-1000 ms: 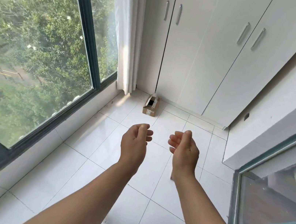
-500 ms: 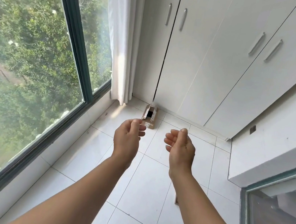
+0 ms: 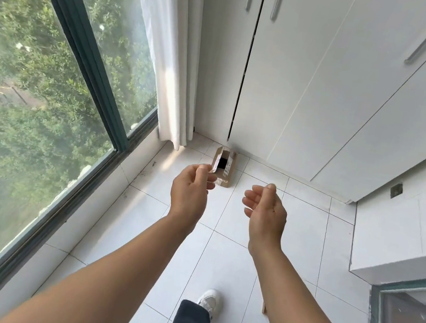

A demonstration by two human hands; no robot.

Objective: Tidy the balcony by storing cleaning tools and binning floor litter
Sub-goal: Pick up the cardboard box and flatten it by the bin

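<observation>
White cabinet doors [image 3: 312, 98] with metal handles [image 3: 424, 41] stand well beyond the fingers; a white curtain [image 3: 167, 52] and green-framed window [image 3: 70, 18] lie to their left.

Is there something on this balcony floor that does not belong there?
Yes. A small torn-open cardboard box lies on the white tiles by the cupboard, near the curtain. A thin stick-like item also lies by the right arm; unclear what.
</observation>
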